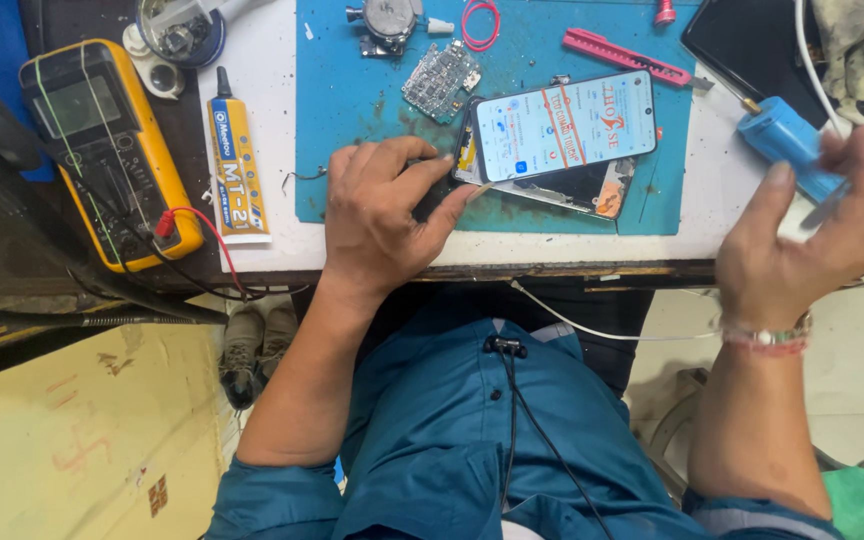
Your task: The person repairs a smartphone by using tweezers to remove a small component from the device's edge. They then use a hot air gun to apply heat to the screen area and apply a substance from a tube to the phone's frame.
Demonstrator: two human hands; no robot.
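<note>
1. While the workbench [712, 205] was viewed from the head camera, the left hand [382, 215] was found resting on the near-left part of the blue work mat [352, 110], its fingers curled narrowly and pressed against the left end of the smartphone [564, 125].
2. The smartphone was observed lying on the mat with its lit screen lifted and skewed over the opened rear body [592, 188], whose near edge lay close to the mat's front border. A thin pointed tip was seen between the left thumb and the phone's near-left corner; whether it was gripped could not be told.
3. The right hand [812, 235] was recorded well apart from the phone, past the mat's right edge, closed around a blue cylindrical tool [782, 135] with a slim metal piece held alongside.
4. A yellow multimeter [112, 150] was noted at the far left of the bench, with an adhesive tube [237, 160] lying between it and the mat.
5. A small circuit board [440, 80], a red ring [480, 22] and a pink utility knife [624, 55] were logged along the mat's far side.
6. Bare mat was observed between the phone and the circuit board, and a narrow strip of white bench top remained between the mat's front edge and the bench edge.
</note>
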